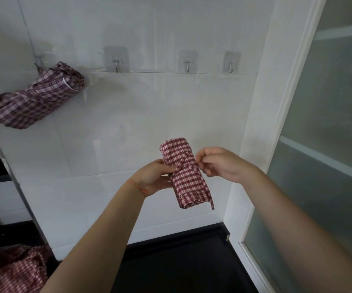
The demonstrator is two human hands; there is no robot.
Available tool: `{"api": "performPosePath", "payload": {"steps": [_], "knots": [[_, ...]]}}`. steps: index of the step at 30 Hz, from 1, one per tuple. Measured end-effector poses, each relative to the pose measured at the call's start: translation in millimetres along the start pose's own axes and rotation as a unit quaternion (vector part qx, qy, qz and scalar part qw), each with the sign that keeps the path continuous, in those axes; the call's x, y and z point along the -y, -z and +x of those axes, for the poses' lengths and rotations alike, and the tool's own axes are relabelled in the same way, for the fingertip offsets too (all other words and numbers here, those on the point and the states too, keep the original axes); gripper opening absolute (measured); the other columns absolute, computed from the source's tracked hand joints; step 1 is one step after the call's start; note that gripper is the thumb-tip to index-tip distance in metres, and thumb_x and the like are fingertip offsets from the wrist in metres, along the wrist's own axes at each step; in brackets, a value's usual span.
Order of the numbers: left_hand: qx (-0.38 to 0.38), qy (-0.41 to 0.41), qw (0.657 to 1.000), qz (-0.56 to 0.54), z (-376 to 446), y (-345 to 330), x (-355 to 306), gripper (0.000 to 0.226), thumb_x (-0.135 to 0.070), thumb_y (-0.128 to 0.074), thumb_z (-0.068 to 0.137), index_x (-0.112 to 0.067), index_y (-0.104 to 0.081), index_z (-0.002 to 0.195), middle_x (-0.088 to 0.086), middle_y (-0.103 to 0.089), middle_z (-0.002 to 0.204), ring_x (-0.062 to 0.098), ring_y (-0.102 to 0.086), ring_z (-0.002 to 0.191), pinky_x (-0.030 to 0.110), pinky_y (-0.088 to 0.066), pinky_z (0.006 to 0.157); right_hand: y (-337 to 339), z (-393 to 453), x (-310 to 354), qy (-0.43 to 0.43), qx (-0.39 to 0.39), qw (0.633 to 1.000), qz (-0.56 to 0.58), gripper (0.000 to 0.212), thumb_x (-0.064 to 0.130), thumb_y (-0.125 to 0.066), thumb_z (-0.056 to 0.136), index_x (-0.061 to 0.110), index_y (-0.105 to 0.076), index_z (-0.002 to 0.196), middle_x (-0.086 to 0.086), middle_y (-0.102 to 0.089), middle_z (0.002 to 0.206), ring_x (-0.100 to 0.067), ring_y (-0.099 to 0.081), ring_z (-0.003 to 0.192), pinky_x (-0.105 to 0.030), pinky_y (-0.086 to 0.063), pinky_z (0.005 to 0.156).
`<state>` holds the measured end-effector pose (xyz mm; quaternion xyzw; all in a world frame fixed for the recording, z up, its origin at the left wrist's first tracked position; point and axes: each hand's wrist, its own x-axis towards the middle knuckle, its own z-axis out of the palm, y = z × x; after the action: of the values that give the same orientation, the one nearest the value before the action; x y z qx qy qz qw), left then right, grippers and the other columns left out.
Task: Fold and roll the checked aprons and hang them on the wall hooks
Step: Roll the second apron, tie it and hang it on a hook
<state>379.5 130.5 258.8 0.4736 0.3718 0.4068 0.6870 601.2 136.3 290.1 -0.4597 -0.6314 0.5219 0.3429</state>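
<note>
Item: rolled red-checked apron (183, 172), held upright before the wall. Left hand (154, 177) gripped it at nine o'clock; right hand (219, 163) pinched its strap (188, 160) at three o'clock. Purple-checked roll (37, 96) hung at ten o'clock.

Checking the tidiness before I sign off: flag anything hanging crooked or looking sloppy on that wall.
The purple checked roll on the leftmost hook hangs askew, slanting down to the left with its lower end bunched and loose. The red checked roll, held by the left hand and right hand, looks tight; one strap end dangles.
</note>
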Motion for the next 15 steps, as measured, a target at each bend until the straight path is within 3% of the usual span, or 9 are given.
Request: {"api": "performPosePath", "payload": {"steps": [4, 6, 9, 12, 15], "knots": [[-0.025, 0.013, 0.999, 0.016, 3, 1, 3, 0.015, -0.002, -0.057, 0.095, -0.006, -0.065, 0.107, 0.010, -0.066, 0.106, 0.024, -0.066, 0.093, 0.036, -0.058, 0.080, -13, -3, 5, -0.009, -0.033, 0.995, -0.090, 0.025, -0.001, -0.047, 0.091, 0.000, -0.070, 0.080, -0.010, -0.064, 0.068, -0.018, -0.056, 0.055, -0.028, -0.047, 0.056], [-0.029, 0.016, 0.999, 0.020, 4, 3, 5, 0.016, -0.002, -0.057, 0.095, -0.006, -0.065, 0.109, 0.012, -0.066, 0.109, 0.025, -0.066, 0.095, 0.036, -0.058, 0.082, -16, -4, 7, -0.004, -0.031, 0.987, -0.155, 0.024, 0.021, -0.064, 0.093, 0.001, -0.072, 0.082, -0.008, -0.068, 0.069, -0.017, -0.061, 0.059, -0.029, -0.050, 0.060], [-0.031, 0.020, 0.999, 0.028, 5, 3, 6, 0.017, -0.002, -0.057, 0.095, -0.005, -0.064, 0.111, 0.013, -0.066, 0.111, 0.026, -0.065, 0.097, 0.037, -0.057, 0.083, -20, -2, 9, 0.019, -0.038, 0.945, -0.325, 0.039, 0.047, -0.078, 0.080, 0.008, -0.072, 0.085, 0.001, -0.067, 0.064, -0.006, -0.060, 0.055, -0.020, -0.050, 0.060], [-0.046, 0.026, 0.998, 0.013, 8, 5, 8, 0.025, -0.008, -0.059, 0.096, -0.002, -0.061, 0.120, 0.017, -0.065, 0.121, 0.028, -0.065, 0.102, 0.037, -0.057, 0.082, -23, -1, 11, 0.050, -0.044, 0.931, -0.360, 0.033, 0.040, -0.075, 0.085, 0.008, -0.071, 0.083, 0.002, -0.065, 0.066, -0.009, -0.059, 0.057, -0.023, -0.049, 0.061], [-0.038, 0.019, 0.999, -0.025, 8, 6, 9, 0.045, -0.029, -0.068, 0.090, -0.003, -0.062, 0.126, 0.016, -0.066, 0.126, 0.029, -0.065, 0.111, 0.038, -0.057, 0.087, -23, 0, 13, 0.063, -0.063, 0.940, -0.330, 0.034, 0.035, -0.068, 0.092, 0.002, -0.071, 0.084, -0.009, -0.066, 0.072, -0.015, -0.058, 0.062, -0.030, -0.048, 0.063]]}}
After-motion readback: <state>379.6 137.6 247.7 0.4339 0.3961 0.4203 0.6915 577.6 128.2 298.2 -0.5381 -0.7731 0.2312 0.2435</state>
